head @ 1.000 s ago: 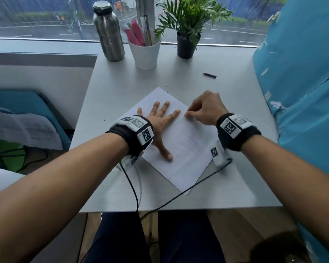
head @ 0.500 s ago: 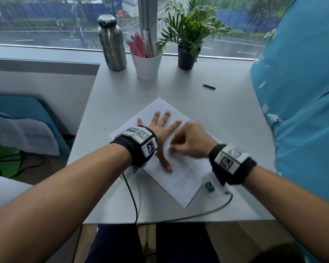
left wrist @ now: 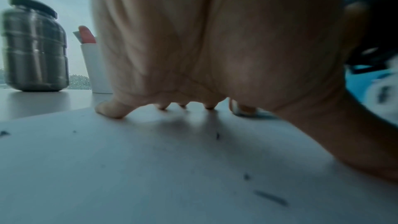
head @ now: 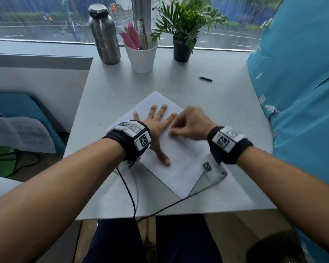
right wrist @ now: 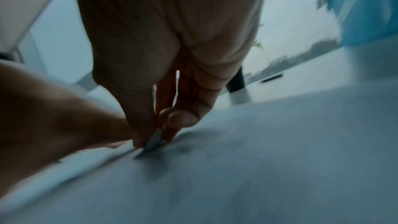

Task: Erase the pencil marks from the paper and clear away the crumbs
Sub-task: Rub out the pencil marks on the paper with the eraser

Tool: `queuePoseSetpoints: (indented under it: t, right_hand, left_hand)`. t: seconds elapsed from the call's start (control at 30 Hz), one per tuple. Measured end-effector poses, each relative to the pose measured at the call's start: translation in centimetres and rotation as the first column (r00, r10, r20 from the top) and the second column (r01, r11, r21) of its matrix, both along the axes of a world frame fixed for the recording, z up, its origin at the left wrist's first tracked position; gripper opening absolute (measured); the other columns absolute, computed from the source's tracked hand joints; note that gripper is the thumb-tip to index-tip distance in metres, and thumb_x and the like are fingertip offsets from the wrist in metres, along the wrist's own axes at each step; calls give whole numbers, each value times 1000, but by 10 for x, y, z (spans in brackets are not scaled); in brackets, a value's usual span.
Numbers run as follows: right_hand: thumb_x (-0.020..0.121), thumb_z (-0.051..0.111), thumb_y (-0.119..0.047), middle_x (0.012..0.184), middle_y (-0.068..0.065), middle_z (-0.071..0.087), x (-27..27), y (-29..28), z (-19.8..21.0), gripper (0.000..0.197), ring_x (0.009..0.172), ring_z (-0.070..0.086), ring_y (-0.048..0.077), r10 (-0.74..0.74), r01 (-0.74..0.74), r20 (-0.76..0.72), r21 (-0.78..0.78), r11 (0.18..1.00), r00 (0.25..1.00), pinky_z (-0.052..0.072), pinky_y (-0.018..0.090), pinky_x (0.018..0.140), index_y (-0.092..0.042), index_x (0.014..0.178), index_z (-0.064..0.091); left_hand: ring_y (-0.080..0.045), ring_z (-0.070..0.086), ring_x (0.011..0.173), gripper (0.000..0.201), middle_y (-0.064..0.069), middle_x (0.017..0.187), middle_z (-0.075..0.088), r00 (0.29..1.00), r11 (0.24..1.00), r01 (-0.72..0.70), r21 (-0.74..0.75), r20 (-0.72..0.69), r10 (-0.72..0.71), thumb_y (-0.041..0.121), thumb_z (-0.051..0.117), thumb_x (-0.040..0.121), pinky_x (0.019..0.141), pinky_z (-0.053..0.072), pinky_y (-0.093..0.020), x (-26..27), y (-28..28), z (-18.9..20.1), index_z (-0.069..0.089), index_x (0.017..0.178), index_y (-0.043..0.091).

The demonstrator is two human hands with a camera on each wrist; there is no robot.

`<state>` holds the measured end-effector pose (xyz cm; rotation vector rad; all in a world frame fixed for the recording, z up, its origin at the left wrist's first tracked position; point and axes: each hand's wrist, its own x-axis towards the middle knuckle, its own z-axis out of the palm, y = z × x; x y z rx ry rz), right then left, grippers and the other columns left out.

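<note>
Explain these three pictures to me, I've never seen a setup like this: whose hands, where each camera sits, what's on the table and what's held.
No machine here: a person wears a head camera and one on each wrist. The head view looks down on a table. The left hand presses flat on a sheet of paper. The right hand pinches a small eraser against the sheet, clearest in the right wrist view. The left wrist view shows dark crumbs on the paper. At the far edge stand a metal bottle, a pen cup and a potted plant.
</note>
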<state>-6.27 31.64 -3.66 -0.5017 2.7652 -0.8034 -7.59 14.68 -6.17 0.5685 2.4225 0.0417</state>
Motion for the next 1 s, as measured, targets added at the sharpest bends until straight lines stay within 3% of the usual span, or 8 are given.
queuePoseSetpoints:
  t: [0.07,0.17,0.33,0.53,0.6,0.73,0.9,1.0]
  right_hand:
    - [72,79,-24,71,0,73,-29,18,4,14,65,69,12,-131,131,-28,30,991,991,57,32,66,-12,78,79]
    - [72,80,-21,69,0,72,-41,22,9,12,63,68,10,-172,174,-69,36,984,983,59,31,65,-11,77,78]
    - [71,80,-16,58,-3,68,7,-8,2,11,46,55,-2,138,-140,59,37,989,989,42,11,49,-8,66,74]
    - [73,81,-24,68,-1,73,-45,31,7,13,48,59,-5,-125,129,-75,58,990,989,57,18,60,-11,76,78]
    - [72,82,-22,64,-2,71,-35,20,10,12,48,61,-1,-62,64,-56,45,997,997,59,25,60,-11,74,77]
    - [69,81,-20,62,-2,71,0,-5,4,10,56,65,7,169,-172,59,43,984,984,49,15,53,-11,70,76]
    - [71,81,-25,68,-3,72,-52,29,6,13,56,63,4,-64,70,-82,77,995,995,58,27,66,-13,75,78]
    - [71,82,-26,68,0,73,-64,34,14,13,51,59,-1,-98,105,-83,75,992,992,54,16,58,-14,75,78]
  left_hand:
    - [-24,-39,139,166,8,151,-44,1000,1000,-7,0,-2,7,80,80,27,100,-12,-76,1,-2,3,-32,143,44]
    - [-24,-39,140,166,8,151,-43,1000,1000,-8,-2,-11,8,80,80,27,100,-12,-76,2,-1,3,-32,144,42]
    - [-25,-39,139,169,7,150,-45,1000,1000,-17,-5,-2,17,81,79,27,103,-9,-78,3,0,3,-32,145,37]
    - [-25,-40,139,168,7,149,-46,999,999,-36,-33,20,37,78,81,31,104,-9,-77,2,3,10,-34,145,34]
    - [-24,-40,138,168,7,149,-46,999,999,-33,-36,24,34,78,82,32,104,-9,-76,3,4,9,-34,145,34]
    - [-24,-40,139,168,6,149,-46,999,999,-40,-28,22,41,78,81,32,105,-10,-76,5,5,10,-34,146,32]
    - [-23,-39,139,169,7,150,-44,999,998,-46,-30,21,47,77,82,33,105,-9,-76,5,4,12,-33,146,29]
    - [-23,-39,139,169,8,151,-44,998,999,-47,-12,28,47,75,84,34,105,-12,-75,6,3,13,-33,147,28]
